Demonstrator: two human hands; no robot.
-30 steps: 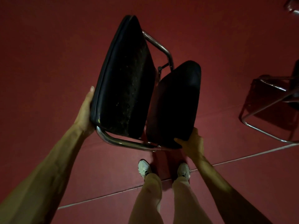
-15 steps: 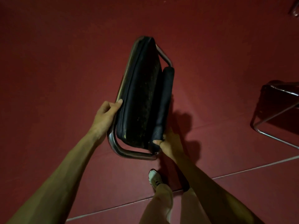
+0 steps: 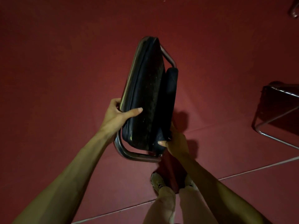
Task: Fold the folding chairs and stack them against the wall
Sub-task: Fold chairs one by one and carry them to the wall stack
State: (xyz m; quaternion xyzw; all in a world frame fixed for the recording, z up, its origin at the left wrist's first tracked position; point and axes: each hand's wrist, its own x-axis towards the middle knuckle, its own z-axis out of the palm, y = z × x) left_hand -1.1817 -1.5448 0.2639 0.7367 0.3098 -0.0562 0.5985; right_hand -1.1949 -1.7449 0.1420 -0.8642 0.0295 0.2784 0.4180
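Observation:
I hold a folding chair [image 3: 146, 97] with black padded seat and backrest and a chrome tube frame, lifted above the red floor in the middle of the head view. Seat and backrest lie pressed flat together. My left hand [image 3: 117, 115] grips the left edge of the seat and frame, thumb lying across the black cushion. My right hand [image 3: 174, 143] grips the lower right corner of the backrest, thumb on its front. The chair's legs are hidden behind the cushions.
A second chair [image 3: 278, 113] with a chrome frame stands unfolded at the right edge. A bit of another chrome frame [image 3: 294, 10] shows at the top right corner. My feet [image 3: 157, 181] stand below the chair, by a white floor line [image 3: 258, 168].
The seat and backrest, spread apart a second ago, have closed flat together. My left hand has gone from a flat touch to a grip with the thumb over the cushion.

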